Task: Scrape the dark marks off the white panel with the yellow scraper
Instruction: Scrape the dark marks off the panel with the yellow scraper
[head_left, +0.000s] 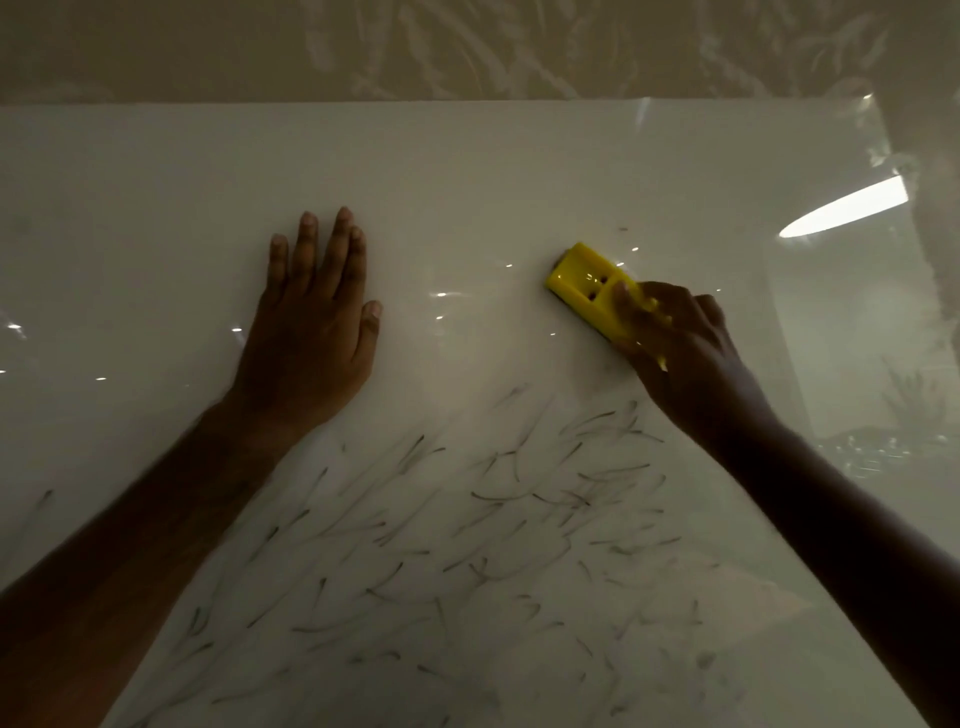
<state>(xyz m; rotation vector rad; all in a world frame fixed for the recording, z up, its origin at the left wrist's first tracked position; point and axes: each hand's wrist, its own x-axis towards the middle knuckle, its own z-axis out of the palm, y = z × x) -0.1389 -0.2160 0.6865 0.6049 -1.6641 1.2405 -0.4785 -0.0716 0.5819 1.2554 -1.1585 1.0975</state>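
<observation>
Gripping the one yellow scraper (589, 286) in the right hand (685, 348), fingers curled over its near end. Bracing with the left hand (311, 332), fingers straight, flat on the one white panel (156, 218). Scraping mid-task, blade possibly touching. Needing next a pull back toward the many dark marks (493, 519) nearer than both hands.

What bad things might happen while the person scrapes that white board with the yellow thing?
1. The right hand grips only the back of the yellow scraper, so it might slip on the shiny white panel.
2. Most dark marks lie near the person, away from the scraper, so some could get missed.
3. The left hand lies flat beside the scraping path and might get bumped.
</observation>
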